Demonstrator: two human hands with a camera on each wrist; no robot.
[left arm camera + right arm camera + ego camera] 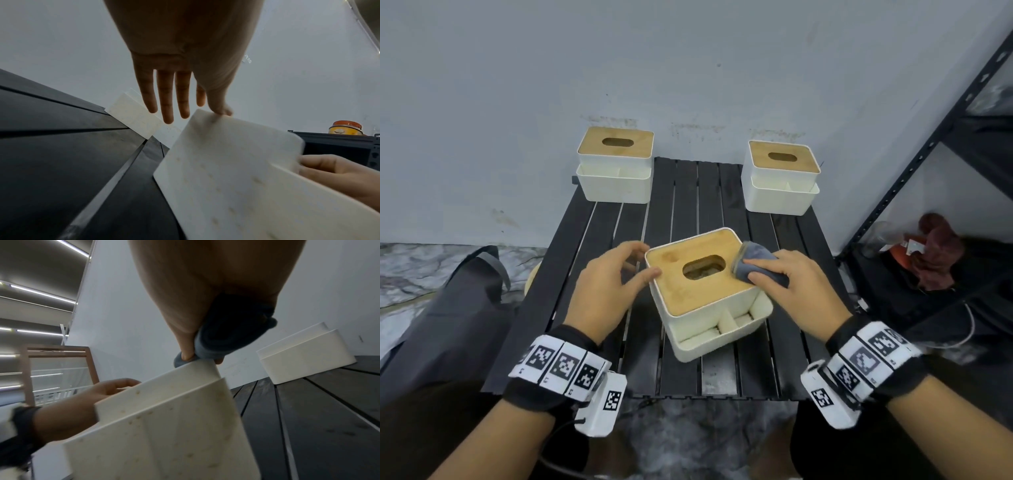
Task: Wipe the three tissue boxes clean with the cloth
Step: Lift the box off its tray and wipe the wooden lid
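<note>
A white plastic tissue box with a bamboo lid and an oval slot (702, 291) sits turned at an angle near the front middle of the black slatted table (592, 260). Brownish specks dot its white side walls in both wrist views. A folded grey cloth (753, 262) lies on the right edge of the lid, pressed down by the right hand (794, 284), whose thumb and fingers are curled round the bundle and clutch it. The left hand (602, 291) is at the box's left side with its fingers loosely extended and spread; the thumb tip touches the box's upper left corner, while the other fingers hang clear of it.

Two more white boxes with bamboo lids stand at the table's back corners, well apart: the back-left tissue box (615, 164) and the back-right tissue box (780, 176). Both sit close to the pale grey wall (517, 85). A black metal shelf rack (935, 137) rises on the right.
</note>
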